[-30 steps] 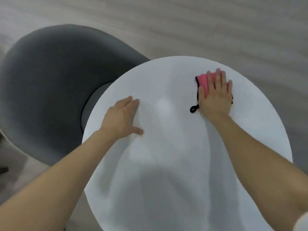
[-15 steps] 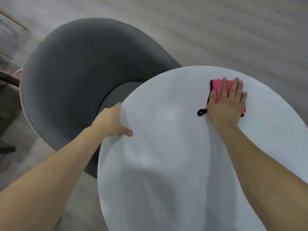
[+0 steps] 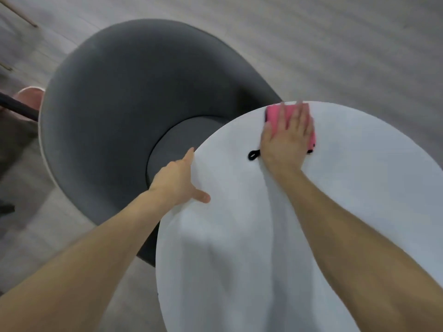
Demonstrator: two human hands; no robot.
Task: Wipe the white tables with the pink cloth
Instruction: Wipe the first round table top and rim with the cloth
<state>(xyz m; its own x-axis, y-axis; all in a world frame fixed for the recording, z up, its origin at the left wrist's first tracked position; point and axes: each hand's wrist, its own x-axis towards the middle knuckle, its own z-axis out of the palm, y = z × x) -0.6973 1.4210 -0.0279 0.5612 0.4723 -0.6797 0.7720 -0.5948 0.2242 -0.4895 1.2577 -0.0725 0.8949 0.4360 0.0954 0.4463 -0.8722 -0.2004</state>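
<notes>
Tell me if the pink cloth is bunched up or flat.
Flat: the pink cloth lies pressed on the white table under the open right hand. Motion blur hides any folds.

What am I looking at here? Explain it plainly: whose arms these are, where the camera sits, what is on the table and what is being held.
There is no machine here. The two bare arms belong to a person who wears a wide-angle camera on the head, so the head view looks forward and down at their own hands.

The round white table is being wiped. The right hand lies flat on the pink cloth, fingers straight, pressing it onto the tabletop near the far edge. A small black loop sticks out from the cloth beside the wrist.

The left hand is at the table's left rim with its thumb on top. Whether its other fingers curl under the edge cannot be seen.

Beside the table stands a grey chair on a pale floor.
</notes>
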